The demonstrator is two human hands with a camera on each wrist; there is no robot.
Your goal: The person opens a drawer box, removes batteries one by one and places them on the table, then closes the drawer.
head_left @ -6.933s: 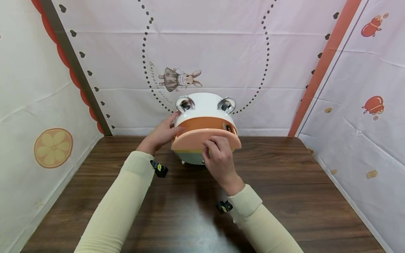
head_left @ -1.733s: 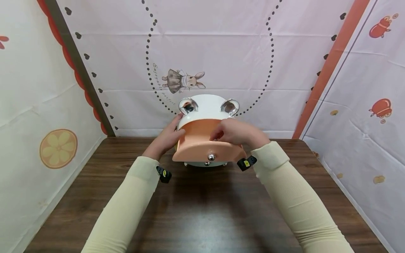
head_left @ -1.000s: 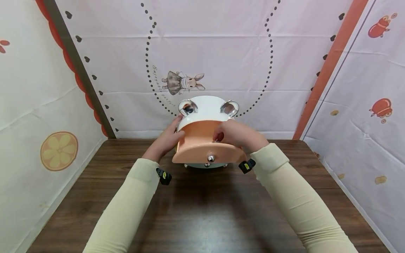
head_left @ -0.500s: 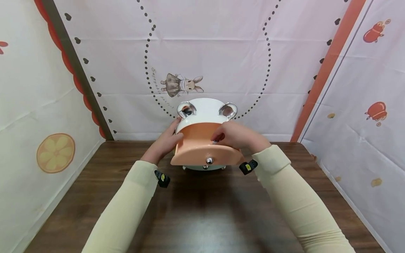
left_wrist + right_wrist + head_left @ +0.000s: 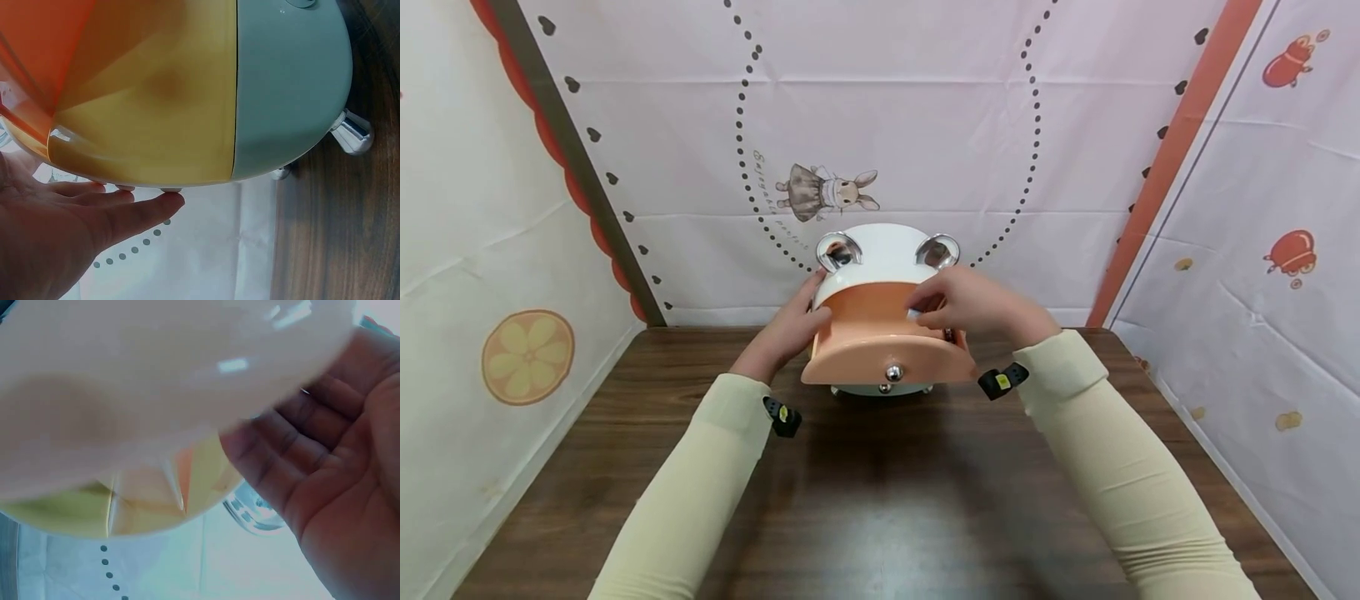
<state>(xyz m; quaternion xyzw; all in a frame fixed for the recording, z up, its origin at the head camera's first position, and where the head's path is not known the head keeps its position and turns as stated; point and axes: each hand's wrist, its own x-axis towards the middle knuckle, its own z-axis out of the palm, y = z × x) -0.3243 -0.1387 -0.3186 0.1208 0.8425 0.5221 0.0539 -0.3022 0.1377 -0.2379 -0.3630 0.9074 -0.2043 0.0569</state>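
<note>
A rounded drawer box point(image 5: 886, 250) with a white top and two shiny ear-like rings stands at the back of the table. Its orange top drawer point(image 5: 857, 360), with a silver knob point(image 5: 894, 373), is pulled out. My left hand point(image 5: 782, 335) rests against the box's left side; in the left wrist view its fingers point(image 5: 144, 215) lie extended along the yellow and white shell. Over the drawer, my right hand point(image 5: 981, 304) pinches a small pale thing point(image 5: 913, 314), mostly hidden by the fingers. Inside the drawer's right end shows a small dark item point(image 5: 950, 335).
The brown wooden table point(image 5: 880, 500) extends in front of the box. A printed cloth point(image 5: 925, 150) hangs close behind it, with more cloth on both sides. A green lower drawer point(image 5: 294, 81) and silver feet point(image 5: 353, 132) are under the orange one.
My right hand has gone from the drawer's front to its inside, and the drawer is further out. Just now the hand has risen with the small pale thing. The left hand stays.
</note>
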